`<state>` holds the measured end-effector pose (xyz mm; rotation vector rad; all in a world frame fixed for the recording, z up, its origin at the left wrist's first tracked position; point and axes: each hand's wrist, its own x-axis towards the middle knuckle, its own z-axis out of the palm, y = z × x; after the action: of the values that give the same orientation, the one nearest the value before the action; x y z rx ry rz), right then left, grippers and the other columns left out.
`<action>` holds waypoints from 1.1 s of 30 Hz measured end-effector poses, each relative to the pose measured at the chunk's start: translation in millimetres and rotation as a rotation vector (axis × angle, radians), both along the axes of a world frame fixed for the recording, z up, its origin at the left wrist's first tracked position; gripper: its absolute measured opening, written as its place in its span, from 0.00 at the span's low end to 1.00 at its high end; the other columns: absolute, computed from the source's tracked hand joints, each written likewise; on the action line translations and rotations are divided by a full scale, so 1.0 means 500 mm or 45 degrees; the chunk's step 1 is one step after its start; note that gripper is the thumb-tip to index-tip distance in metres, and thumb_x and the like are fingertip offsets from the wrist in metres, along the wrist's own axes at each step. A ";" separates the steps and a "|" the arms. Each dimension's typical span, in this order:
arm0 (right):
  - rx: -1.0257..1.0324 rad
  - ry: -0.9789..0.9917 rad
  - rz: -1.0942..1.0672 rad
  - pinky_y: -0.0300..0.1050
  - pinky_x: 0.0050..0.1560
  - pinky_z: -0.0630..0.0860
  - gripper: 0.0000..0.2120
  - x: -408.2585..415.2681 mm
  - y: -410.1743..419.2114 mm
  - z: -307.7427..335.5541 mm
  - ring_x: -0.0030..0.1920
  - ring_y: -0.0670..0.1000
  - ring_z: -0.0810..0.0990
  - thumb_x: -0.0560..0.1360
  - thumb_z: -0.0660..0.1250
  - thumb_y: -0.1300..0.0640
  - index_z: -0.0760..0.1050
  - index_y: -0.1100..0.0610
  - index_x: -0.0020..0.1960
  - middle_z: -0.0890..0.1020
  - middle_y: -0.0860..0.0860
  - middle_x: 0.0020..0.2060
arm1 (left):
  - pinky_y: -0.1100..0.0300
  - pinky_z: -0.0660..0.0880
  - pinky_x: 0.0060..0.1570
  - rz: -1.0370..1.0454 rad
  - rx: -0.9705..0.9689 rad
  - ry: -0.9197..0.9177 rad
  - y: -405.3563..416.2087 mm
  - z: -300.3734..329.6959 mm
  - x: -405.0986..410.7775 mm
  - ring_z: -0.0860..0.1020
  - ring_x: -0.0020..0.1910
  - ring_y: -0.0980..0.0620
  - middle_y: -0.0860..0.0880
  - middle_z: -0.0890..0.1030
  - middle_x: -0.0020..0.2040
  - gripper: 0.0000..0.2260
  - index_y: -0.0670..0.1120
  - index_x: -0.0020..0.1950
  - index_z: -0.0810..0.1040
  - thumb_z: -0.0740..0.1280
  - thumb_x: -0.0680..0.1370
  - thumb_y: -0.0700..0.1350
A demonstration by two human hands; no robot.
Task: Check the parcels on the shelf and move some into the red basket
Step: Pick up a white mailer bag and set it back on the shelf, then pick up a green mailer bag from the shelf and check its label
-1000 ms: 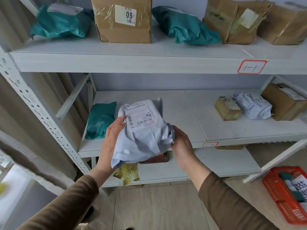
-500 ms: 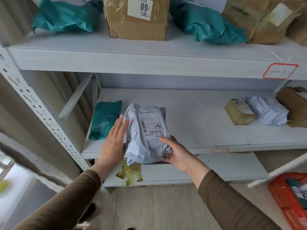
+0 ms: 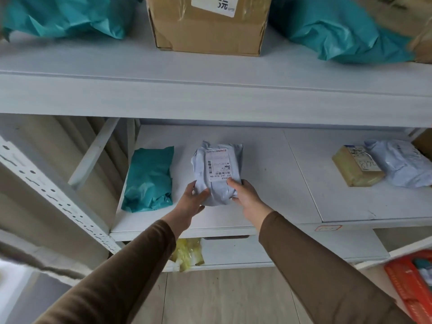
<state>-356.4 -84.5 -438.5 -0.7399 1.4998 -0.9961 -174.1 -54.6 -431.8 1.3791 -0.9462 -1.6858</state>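
White shelf (image 3: 268,183) — teal bag (image 3: 148,178), grey parcel (image 3: 218,171) on it.

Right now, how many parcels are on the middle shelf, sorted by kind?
Teal bag: 1
Pale grey bags: 2, one gripped by the left hand and right hand
Small tan box: 1
Brown box, cut off at the right edge: 1
Total: 5

Both arms reach forward, left hand (image 3: 189,202) and right hand (image 3: 246,197) curled, thumbs up.
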 end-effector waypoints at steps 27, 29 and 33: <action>0.035 0.398 0.587 0.48 0.69 0.69 0.33 0.337 -0.038 -0.016 0.76 0.59 0.68 0.81 0.66 0.57 0.55 0.56 0.82 0.66 0.57 0.78 | 0.44 0.82 0.58 0.440 0.125 -0.645 -0.133 -0.113 0.356 0.82 0.59 0.41 0.44 0.80 0.64 0.36 0.52 0.70 0.73 0.77 0.64 0.59; 0.189 0.152 0.503 0.46 0.61 0.70 0.29 0.350 -0.031 -0.030 0.68 0.58 0.73 0.82 0.65 0.57 0.58 0.57 0.80 0.70 0.57 0.74 | 0.52 0.80 0.52 0.412 0.241 -0.417 -0.095 -0.079 0.341 0.82 0.58 0.43 0.44 0.81 0.66 0.27 0.48 0.70 0.73 0.76 0.74 0.51; 0.215 -0.049 0.332 0.42 0.42 0.73 0.21 0.343 -0.022 -0.038 0.51 0.51 0.77 0.80 0.69 0.49 0.72 0.57 0.69 0.80 0.53 0.62 | 0.53 0.69 0.56 0.414 0.282 -0.298 -0.050 -0.040 0.313 0.75 0.60 0.46 0.47 0.77 0.66 0.25 0.50 0.79 0.65 0.69 0.83 0.45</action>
<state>-184.8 -95.7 -457.6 -0.7674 1.3933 -0.6754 -17.5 -79.4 -451.7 1.8011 -0.6268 -1.4352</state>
